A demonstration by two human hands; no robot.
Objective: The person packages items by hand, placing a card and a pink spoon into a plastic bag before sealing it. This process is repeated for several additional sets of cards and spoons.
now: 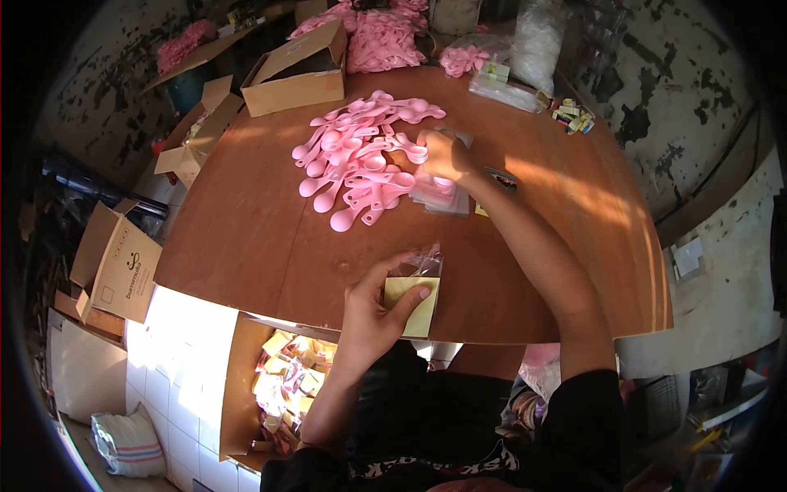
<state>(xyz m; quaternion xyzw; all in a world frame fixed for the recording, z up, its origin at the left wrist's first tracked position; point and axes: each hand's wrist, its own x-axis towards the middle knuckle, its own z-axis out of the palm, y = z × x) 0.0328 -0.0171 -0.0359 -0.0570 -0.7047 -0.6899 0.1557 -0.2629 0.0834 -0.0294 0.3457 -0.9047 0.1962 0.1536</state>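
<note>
My left hand (373, 307) is closed on a small clear plastic bag (426, 261) with a pale yellow card (422, 312) in it, near the table's front edge. The thumb presses on the card. My right hand (447, 156) reaches to the right side of a heap of pink measuring spoons (352, 160). Its fingers are closed on a pink measuring spoon (419, 153), partly hidden by the hand. Below that hand lies a stack of clear plastic bags (447, 199), with some pink showing on it.
The brown table (246, 213) has a cardboard box (295, 86) at its back left and small cartons (574, 116) at its back right. More pink spoons (385, 45) are heaped behind. An open box of packed bags (287, 385) stands below the front edge.
</note>
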